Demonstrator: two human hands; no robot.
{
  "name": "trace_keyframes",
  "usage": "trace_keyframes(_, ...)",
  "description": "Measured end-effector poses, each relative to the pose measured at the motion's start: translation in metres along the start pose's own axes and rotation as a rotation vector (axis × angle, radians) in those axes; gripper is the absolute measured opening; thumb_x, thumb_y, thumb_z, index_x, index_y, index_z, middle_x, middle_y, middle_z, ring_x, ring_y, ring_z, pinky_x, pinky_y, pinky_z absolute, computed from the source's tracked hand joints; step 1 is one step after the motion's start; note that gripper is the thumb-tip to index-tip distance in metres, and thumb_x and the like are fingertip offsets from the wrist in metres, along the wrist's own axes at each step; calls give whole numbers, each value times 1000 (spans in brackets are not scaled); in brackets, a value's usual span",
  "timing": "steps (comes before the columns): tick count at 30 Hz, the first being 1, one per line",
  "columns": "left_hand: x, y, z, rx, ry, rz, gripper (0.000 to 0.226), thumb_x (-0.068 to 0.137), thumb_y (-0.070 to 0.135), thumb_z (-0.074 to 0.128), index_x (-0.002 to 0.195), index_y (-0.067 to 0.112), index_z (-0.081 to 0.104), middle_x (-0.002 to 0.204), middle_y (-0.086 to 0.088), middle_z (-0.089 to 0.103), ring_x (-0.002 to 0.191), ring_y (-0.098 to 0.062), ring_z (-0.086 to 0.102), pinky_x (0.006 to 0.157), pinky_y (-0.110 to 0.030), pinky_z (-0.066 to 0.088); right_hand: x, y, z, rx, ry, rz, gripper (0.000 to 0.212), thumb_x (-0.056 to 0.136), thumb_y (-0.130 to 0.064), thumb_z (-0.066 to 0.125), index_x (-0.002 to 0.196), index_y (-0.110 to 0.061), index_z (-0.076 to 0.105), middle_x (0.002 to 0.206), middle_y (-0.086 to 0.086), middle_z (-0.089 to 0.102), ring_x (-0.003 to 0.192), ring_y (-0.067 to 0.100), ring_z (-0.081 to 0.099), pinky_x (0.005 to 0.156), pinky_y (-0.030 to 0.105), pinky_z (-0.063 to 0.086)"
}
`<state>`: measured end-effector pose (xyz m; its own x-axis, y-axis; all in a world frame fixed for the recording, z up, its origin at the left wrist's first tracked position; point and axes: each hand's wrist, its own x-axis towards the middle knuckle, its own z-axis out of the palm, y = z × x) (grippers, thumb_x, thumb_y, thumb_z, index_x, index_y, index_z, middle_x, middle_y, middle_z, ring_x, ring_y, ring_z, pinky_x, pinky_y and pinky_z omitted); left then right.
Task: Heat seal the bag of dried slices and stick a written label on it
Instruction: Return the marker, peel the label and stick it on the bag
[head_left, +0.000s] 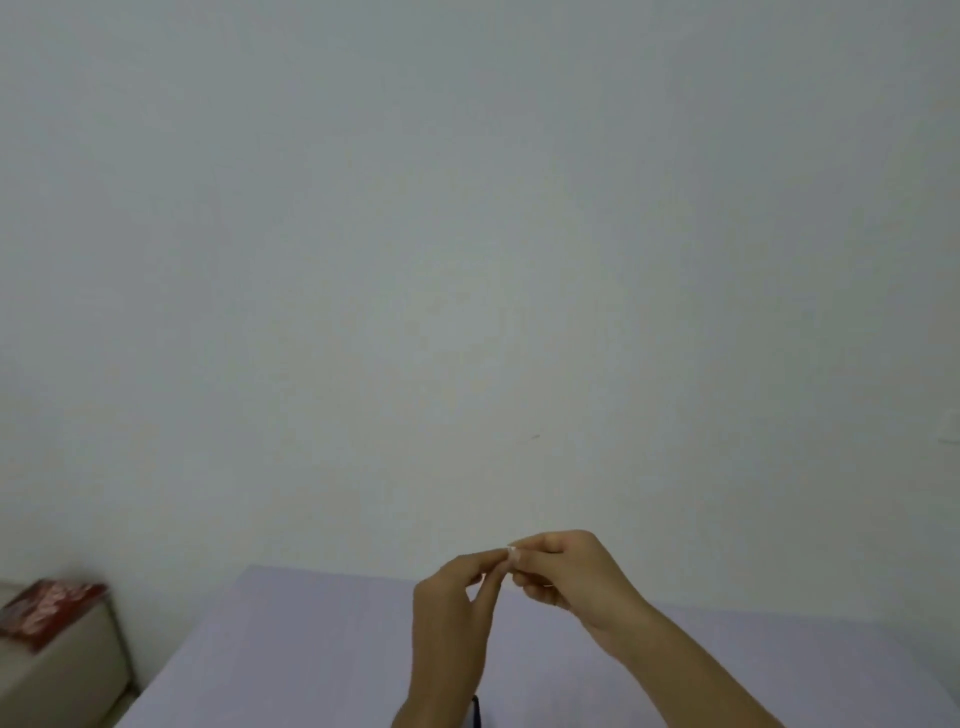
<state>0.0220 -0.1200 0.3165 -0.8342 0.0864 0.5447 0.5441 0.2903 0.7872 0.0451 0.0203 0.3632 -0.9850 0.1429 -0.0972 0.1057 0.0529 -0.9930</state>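
Observation:
My left hand (457, 597) and my right hand (566, 571) are raised above the far part of the lilac table (291, 649), fingertips meeting. Between them they pinch a small white thing (511, 552), probably a label; only a sliver of it shows. The bag of dried slices and the sealer are out of view. A dark object (476, 712) peeks out at the bottom edge beside my left wrist; I cannot tell what it is.
A plain pale wall (467, 234) fills most of the view behind the table. At the far left stands a beige box or cabinet (62, 670) with a red printed packet (47, 610) on top.

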Motion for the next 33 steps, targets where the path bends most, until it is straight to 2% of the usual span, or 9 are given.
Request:
trace_keyframes(2,0,1,0,12,2,-17,17,83,19,70,92,33,74,79,38,65,83,9,64,76,-12,51,-1,0,-1,22,-39,5,13,88,-10,66,93,-4,76,78,6,73,74,11,67,74,22,54)
trace_keyframes(6,-1,-1,-2,44,-5,-37,15,85,21,68,96,29,74,85,28,68,86,7,64,79,-14,52,-2,0,-1,-51,-71,-33,13,85,-7,69,96,-7,76,82,4,73,79,11,68,80,23,56)
trace_keyframes(10,-1,-2,-4,94,-33,-1,14,85,23,68,97,28,75,85,30,66,85,8,64,78,-12,51,-3,1,0,-133,-57,-59,14,86,-11,70,98,-11,76,92,6,75,84,12,69,78,19,56)
trace_keyframes(14,-1,-3,-4,109,-49,23,13,85,22,69,96,25,75,82,30,66,83,7,65,76,-10,50,-4,0,-3,-180,-85,-78,13,85,-11,69,96,-12,77,83,3,72,79,10,66,84,25,56)
trace_keyframes(18,-3,-2,-2,163,-54,65,14,86,20,68,97,24,75,87,25,68,82,3,66,76,-11,51,-6,1,-5,-227,-46,-94,13,85,-9,68,92,-13,78,90,10,75,79,10,66,83,26,56)
trace_keyframes(24,-7,-4,6,222,-15,139,16,84,15,70,99,20,75,92,11,75,83,-3,67,77,-13,51,-7,7,-3,-240,45,-101,14,85,-8,65,90,-13,78,85,8,75,74,8,67,73,19,55)
trace_keyframes(28,-8,-4,10,274,-17,137,15,86,18,69,100,19,74,95,11,74,86,-2,65,77,0,38,-6,9,-3,-226,83,-98,15,84,-8,65,89,-13,77,84,7,75,76,12,68,76,24,57)
trace_keyframes(33,-10,-6,14,290,-5,119,13,89,22,64,98,19,72,92,12,73,85,2,62,75,-3,39,-5,10,-2,-217,84,-88,14,84,-8,65,86,-11,77,87,12,74,75,13,66,79,28,57)
